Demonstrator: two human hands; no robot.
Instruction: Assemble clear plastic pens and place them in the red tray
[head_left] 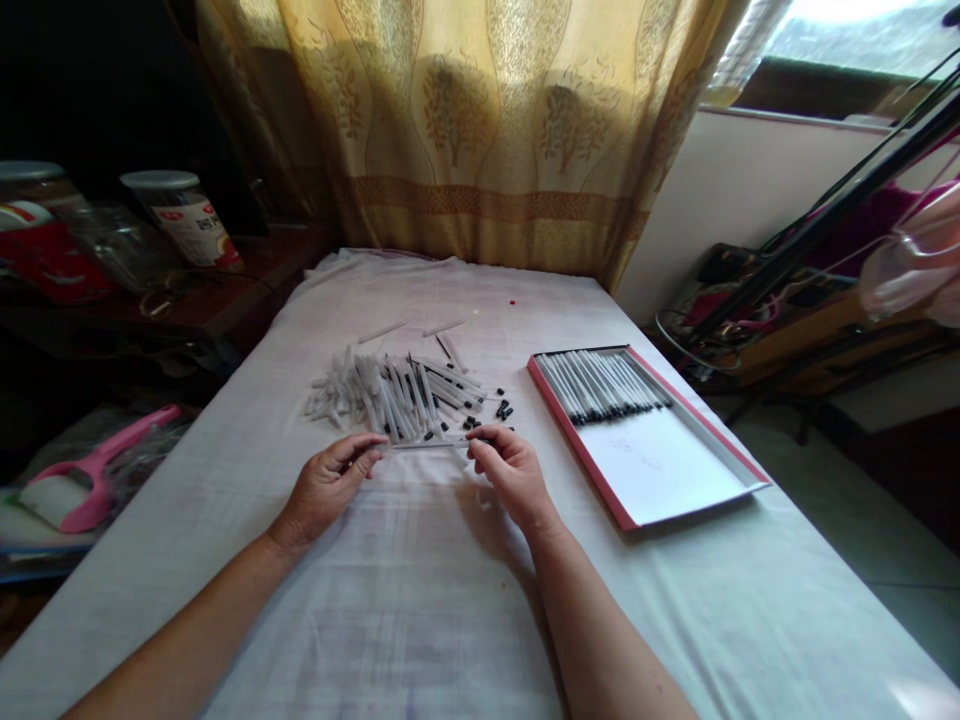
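Between my two hands a thin clear pen point(427, 445) lies level, just in front of the pile. Its left end is pinched in my left hand point(334, 480). My right hand point(510, 470) closes thumb and finger on the other end; what sits right under those fingertips is hidden. Behind them spreads a loose heap of clear pen barrels point(371, 390), with dark refills among them. Small black caps point(502, 408) are scattered at the heap's right side. To the right, a shallow red-edged box point(652, 480) holds a row of pens point(600, 385), their black ends toward me.
A white cloth point(360, 620) covers the table. A yellow curtain point(450, 130) hangs at its far edge. On the left stand jars point(187, 220) on a dark cabinet and a pink-handled tape dispenser point(97, 475). A metal rack point(810, 220) is at the right.
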